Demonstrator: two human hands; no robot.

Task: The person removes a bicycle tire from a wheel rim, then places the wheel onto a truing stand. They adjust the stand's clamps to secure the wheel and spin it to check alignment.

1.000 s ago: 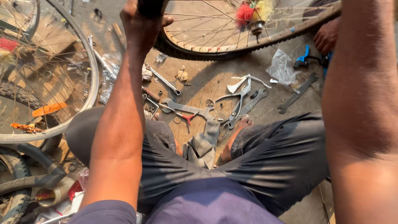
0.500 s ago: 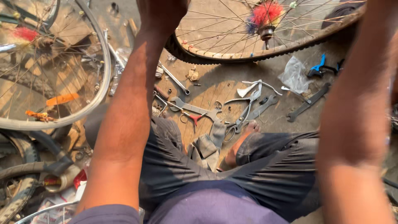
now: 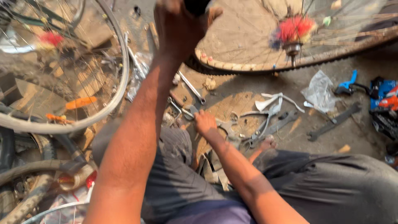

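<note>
Our right hand (image 3: 206,123) reaches down between our knees to the tools on the ground; whether its fingers have closed on one or merely touch it we cannot tell, because the hand covers what lies under it. It sits just on our side of a small ring spanner (image 3: 185,112). Nearest to us, our grey trousers (image 3: 331,186) fill the bottom of the view, with one bare foot (image 3: 266,144) showing just right of the spanner. Right of that spanner lie grey pliers (image 3: 265,126), a white strip (image 3: 271,101) and a dark flat wrench (image 3: 333,121). Beyond those sit a crumpled clear plastic bag (image 3: 319,91) and a blue brake lever (image 3: 347,83). The ground (image 3: 236,89) is dusty brown concrete, sunlit and littered with small parts. Left of the spanner leans a silver-rimmed wheel (image 3: 112,99) with an orange reflector (image 3: 81,102), over old tyres (image 3: 25,178). Beyond the spanner stands a tyred wheel (image 3: 248,68), its hub (image 3: 292,49) wrapped in red bristles. Our left hand (image 3: 180,25) is raised above the spanner and clenched round a dark grip (image 3: 197,6) at the top edge.
</note>
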